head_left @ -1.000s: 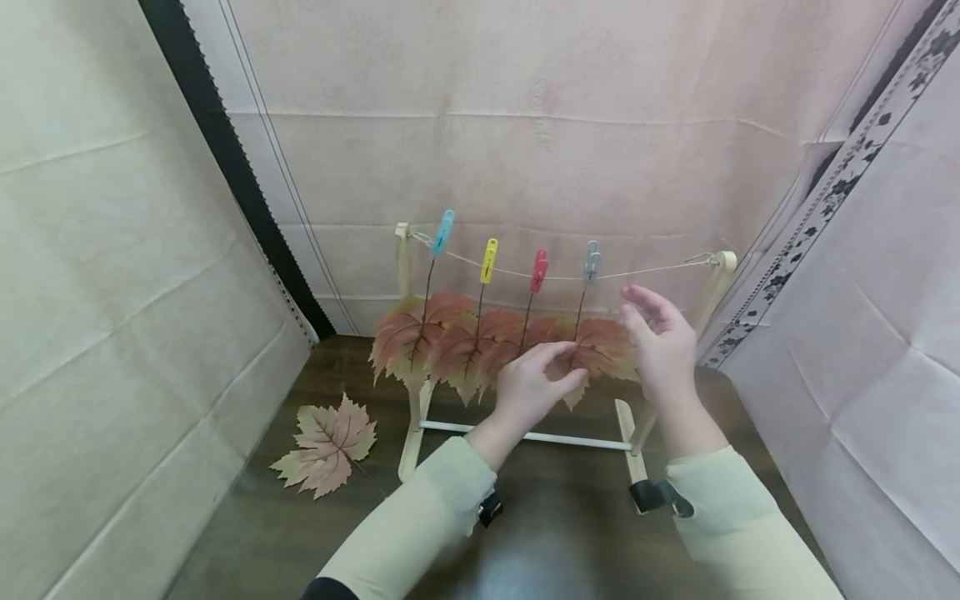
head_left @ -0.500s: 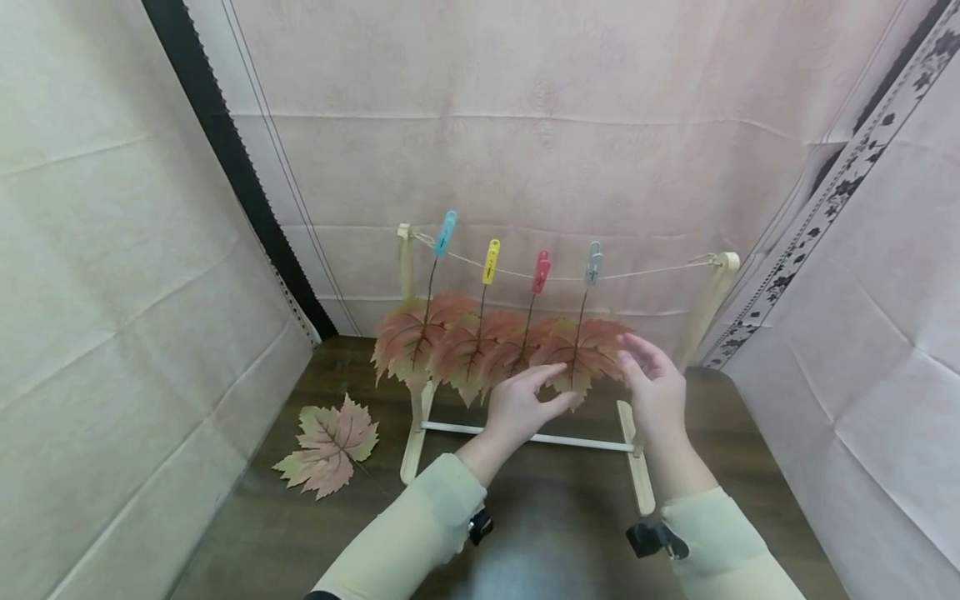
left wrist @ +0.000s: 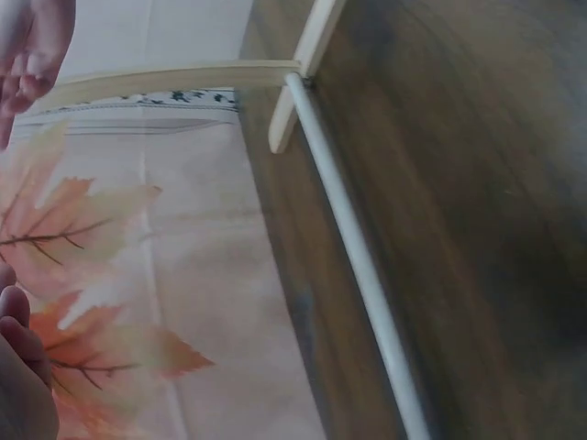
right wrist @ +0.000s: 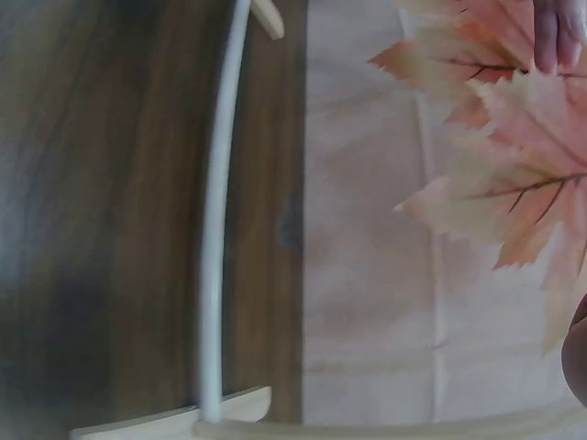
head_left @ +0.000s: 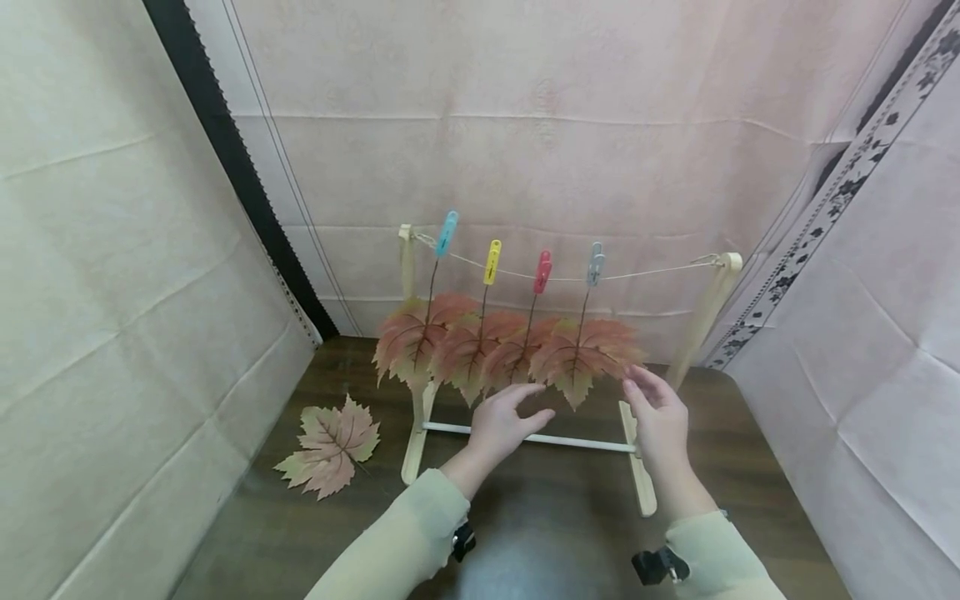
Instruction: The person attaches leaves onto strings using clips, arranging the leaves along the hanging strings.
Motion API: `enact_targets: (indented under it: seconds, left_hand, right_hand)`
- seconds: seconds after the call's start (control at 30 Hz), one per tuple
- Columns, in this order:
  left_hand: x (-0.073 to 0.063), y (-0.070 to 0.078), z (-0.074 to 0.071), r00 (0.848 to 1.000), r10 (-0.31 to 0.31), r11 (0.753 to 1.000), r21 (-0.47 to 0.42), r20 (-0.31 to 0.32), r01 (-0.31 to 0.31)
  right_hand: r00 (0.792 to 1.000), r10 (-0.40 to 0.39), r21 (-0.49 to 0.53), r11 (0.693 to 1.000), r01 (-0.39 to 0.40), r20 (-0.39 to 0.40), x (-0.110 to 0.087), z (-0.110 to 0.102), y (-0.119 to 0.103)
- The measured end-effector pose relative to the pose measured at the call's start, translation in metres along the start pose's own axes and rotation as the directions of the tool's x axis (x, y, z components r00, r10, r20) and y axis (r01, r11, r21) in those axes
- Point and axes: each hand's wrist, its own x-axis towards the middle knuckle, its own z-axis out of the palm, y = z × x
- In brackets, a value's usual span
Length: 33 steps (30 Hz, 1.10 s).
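Observation:
Several reddish artificial maple leaves hang by their stems from a string (head_left: 660,271), each under a clothespin: a blue clothespin (head_left: 447,234), a yellow clothespin (head_left: 492,262), a red clothespin (head_left: 543,272) and a grey-blue clothespin (head_left: 596,265). My right hand (head_left: 660,425) is at the right edge of the rightmost maple leaf (head_left: 581,354); whether its fingertips touch the edge is unclear. Just below the hanging leaves, my left hand (head_left: 498,429) has its thumb and fingers spread apart, holding nothing. Each wrist view shows only parts of the hands, beside the leaves (left wrist: 92,367).
The string runs between the posts of a wooden stand (head_left: 705,317) with a white crossbar (head_left: 585,442). A loose maple leaf (head_left: 330,446) lies on the dark wooden table (head_left: 555,533) left of the stand. Pale cloth (head_left: 525,150) surrounds the back and sides.
My right hand has come down from near the string to the rightmost leaf's edge. My left hand has drawn back, down and to the left, from in front of that leaf.

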Motion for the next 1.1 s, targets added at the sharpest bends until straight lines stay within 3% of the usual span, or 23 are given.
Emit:
enact_targets:
  seconds: [0.4, 0.63, 0.8, 1.0, 1.1]
  left_hand:
    - [-0.014, -0.04, 0.0, 0.999, -0.024, 0.998, 0.061, -0.023, 0.026]
    - [-0.025, -0.058, -0.006, 0.998, -0.053, 0.994, 0.097, -0.038, 0.056]
    - [-0.033, -0.074, -0.011, 0.997, -0.067, 0.989, 0.129, -0.047, 0.073]
    - [-0.044, -0.095, -0.021, 0.991, -0.117, 0.987, 0.101, -0.059, 0.123]
    - [-0.051, -0.107, -0.027, 0.984, -0.158, 0.983, 0.081, -0.086, 0.165]
  right_hand:
    - [0.994, 0.109, -0.149, 0.983, -0.112, -0.023, -0.005, -0.032, 0.041]
    - [0.989, 0.143, -0.308, 0.94, -0.148, -0.04, -0.01, -0.05, 0.059]
    - [0.982, 0.182, -0.344, 0.92, -0.188, -0.049, -0.011, -0.061, 0.071]
    - [0.98, 0.194, -0.399, 0.896, -0.196, -0.047, -0.015, -0.074, 0.089]
    - [0.981, 0.19, -0.455, 0.87, -0.192, -0.051, -0.017, -0.079, 0.097]
